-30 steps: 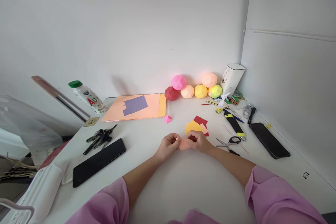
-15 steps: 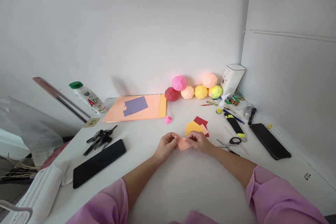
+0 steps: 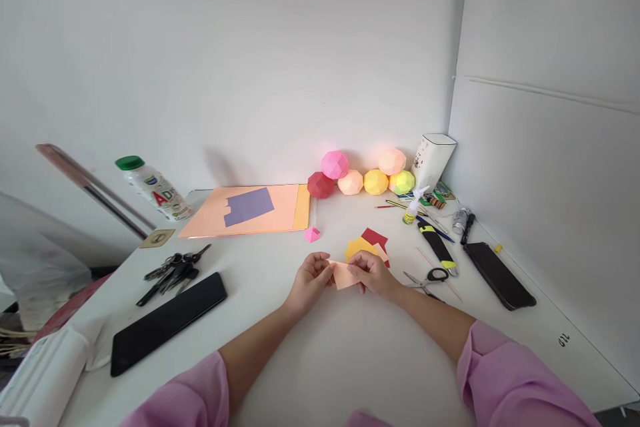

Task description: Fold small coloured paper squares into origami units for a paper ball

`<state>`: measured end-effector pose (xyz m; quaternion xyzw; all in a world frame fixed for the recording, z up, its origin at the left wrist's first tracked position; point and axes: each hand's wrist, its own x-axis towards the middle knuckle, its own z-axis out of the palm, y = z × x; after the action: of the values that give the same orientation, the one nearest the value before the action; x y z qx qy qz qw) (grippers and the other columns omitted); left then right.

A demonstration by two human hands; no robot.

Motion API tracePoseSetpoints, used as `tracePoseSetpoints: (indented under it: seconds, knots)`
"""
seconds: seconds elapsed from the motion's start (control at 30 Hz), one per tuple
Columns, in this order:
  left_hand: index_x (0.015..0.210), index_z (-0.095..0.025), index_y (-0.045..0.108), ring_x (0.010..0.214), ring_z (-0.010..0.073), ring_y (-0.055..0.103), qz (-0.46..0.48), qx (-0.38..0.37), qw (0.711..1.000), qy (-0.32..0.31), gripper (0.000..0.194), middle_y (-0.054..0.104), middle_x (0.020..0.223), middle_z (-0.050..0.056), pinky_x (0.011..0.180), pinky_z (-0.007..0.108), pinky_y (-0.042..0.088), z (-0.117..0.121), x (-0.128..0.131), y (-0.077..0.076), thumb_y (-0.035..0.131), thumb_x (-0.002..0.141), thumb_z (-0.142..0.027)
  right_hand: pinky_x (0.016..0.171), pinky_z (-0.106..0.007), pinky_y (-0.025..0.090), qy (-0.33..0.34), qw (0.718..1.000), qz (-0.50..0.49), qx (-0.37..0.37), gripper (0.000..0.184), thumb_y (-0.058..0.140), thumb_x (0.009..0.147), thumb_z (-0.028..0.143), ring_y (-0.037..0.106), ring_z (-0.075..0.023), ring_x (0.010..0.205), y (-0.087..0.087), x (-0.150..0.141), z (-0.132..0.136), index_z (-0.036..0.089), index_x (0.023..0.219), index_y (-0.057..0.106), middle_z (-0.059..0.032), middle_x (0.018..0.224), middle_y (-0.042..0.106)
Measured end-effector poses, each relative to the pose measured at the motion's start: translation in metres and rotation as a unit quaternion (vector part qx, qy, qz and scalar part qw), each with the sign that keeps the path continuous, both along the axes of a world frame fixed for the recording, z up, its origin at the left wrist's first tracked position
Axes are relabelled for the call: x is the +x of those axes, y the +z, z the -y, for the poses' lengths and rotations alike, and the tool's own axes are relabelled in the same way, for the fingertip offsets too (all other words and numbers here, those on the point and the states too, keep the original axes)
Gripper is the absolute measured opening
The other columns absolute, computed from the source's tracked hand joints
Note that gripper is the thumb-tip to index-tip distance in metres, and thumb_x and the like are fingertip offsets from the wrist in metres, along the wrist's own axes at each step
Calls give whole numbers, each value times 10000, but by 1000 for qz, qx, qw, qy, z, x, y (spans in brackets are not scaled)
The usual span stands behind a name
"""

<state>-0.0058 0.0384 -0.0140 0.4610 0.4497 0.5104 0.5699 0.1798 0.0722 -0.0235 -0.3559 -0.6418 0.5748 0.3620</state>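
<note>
A small piece of peach paper (image 3: 344,275) is held between my two hands over the white table. My left hand (image 3: 311,280) pinches its left edge with thumb and fingers. On the other side, my right hand (image 3: 374,273) grips the right edge, thumb on top. Just beyond my right hand lie yellow paper pieces (image 3: 361,248), a dark red paper piece (image 3: 375,237) and a pale peach scrap. A small pink folded paper shape (image 3: 312,234) rests farther back, beyond my left hand.
Scissors (image 3: 427,278), a utility knife (image 3: 437,247), a glue bottle (image 3: 412,208) and a black case (image 3: 499,275) lie right. Several faceted paper balls (image 3: 376,181) stand by the wall. Left are keys (image 3: 175,273), a phone (image 3: 169,323), peach sheets (image 3: 205,217) and a bottle (image 3: 155,190).
The camera view has turned slightly, shifting the scene left. Both hands still hold the peach paper, which now lies a little flatter, with slightly more of it showing.
</note>
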Motion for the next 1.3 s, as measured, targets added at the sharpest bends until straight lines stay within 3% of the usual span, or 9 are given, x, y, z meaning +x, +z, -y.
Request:
tracePoseSetpoints:
  seconds: [0.23, 0.47, 0.7, 0.83, 0.97, 1.13, 1.3]
  knots:
    - [991, -191, 454, 655, 141, 617, 16, -8, 1000, 5, 407, 582, 693, -38, 690, 313, 493, -1, 0, 0, 643, 732, -441, 377, -200, 398, -4, 1000, -11, -8, 233, 614, 793, 388, 462, -61, 368, -1, 1, -2, 165, 844, 574, 69, 560, 503]
    - [1012, -202, 471, 659, 107, 573, 3, -8, 1000, 6, 354, 585, 727, -33, 634, 233, 445, -2, -2, -4, 628, 766, -400, 429, -221, 398, -14, 1000, 14, 5, 256, 600, 809, 397, 426, -69, 391, 4, 1, 1, 149, 831, 657, 60, 471, 467]
    - [801, -225, 365, 559, 74, 497, 62, 18, 998, 7, 351, 487, 662, -79, 558, 202, 407, -2, 2, -2, 675, 734, -376, 403, -207, 379, -20, 999, 19, -23, 248, 694, 722, 374, 427, -72, 451, -3, -3, -1, 159, 843, 675, 23, 587, 538]
    - [790, -213, 385, 669, 105, 547, 71, 35, 996, -37, 339, 562, 791, -21, 621, 241, 431, -4, 1, -5, 678, 742, -378, 423, -200, 407, -16, 999, 0, -52, 399, 716, 697, 363, 472, -78, 521, -1, -4, -2, 181, 1037, 616, 9, 730, 561]
    - [875, -198, 490, 612, 100, 500, 22, 37, 999, -32, 310, 521, 678, -40, 584, 226, 390, -4, -2, -8, 674, 741, -408, 435, -199, 418, -17, 997, 2, -74, 608, 727, 692, 346, 479, -76, 528, 1, -3, -3, 206, 1231, 484, 32, 734, 528]
    - [1014, -186, 549, 697, 131, 538, -2, 29, 999, -32, 386, 562, 745, -6, 640, 261, 434, -2, -3, -7, 672, 735, -422, 436, -203, 394, -1, 997, 11, -70, 399, 718, 696, 389, 468, -72, 502, -2, -3, -6, 149, 986, 585, 34, 670, 517]
    - [1126, -185, 555, 672, 147, 558, -42, 35, 998, -30, 478, 576, 695, -2, 619, 281, 458, -1, -2, -5, 663, 735, -438, 439, -209, 350, 12, 998, 34, -48, 310, 689, 719, 428, 440, -66, 448, 0, -2, -6, 159, 725, 534, 48, 583, 501]
